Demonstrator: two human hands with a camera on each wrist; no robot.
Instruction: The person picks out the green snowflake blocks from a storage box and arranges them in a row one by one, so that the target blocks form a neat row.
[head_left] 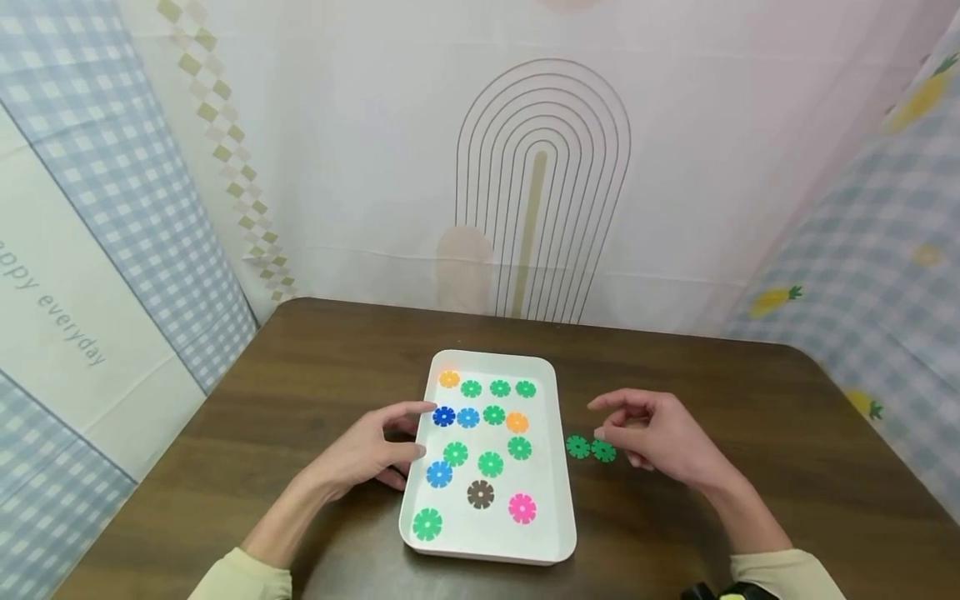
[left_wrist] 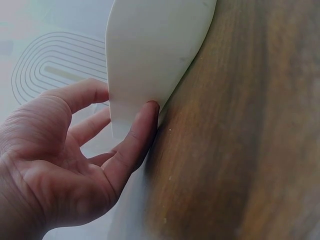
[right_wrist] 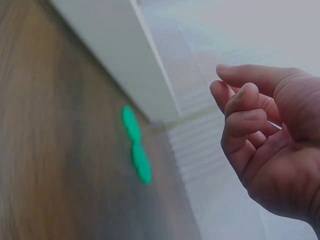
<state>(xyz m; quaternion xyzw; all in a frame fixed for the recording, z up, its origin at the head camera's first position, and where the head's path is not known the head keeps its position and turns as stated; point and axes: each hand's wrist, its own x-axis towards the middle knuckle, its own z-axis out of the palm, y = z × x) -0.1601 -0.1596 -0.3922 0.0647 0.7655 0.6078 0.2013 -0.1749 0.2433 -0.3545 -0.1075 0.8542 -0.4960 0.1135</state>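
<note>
A white tray [head_left: 491, 546] holds flat, notched discs in green, blue, orange, brown and pink. My left hand [head_left: 375, 450] rests its fingertips on the tray's left side; in the left wrist view the hand [left_wrist: 65, 165] touches the outer wall [left_wrist: 150, 45]. On the table, just right of the tray, two green discs [head_left: 577, 447] [right_wrist: 136, 145] lie edge to edge. Over the right-hand one hovers my right hand [head_left: 667, 437], fingers loosely bent. With nothing visible between its fingertips, that hand [right_wrist: 280, 140] is apart from the discs in the right wrist view.
The dark wooden table [head_left: 330, 350] extends around the tray. Behind it hangs a pale cloth [head_left: 360, 167] with an arch pattern. Checked cloths hang at the left [head_left: 97, 108] and right [head_left: 847, 275]. A dark object [head_left: 738, 592] shows at the bottom edge near the right sleeve.
</note>
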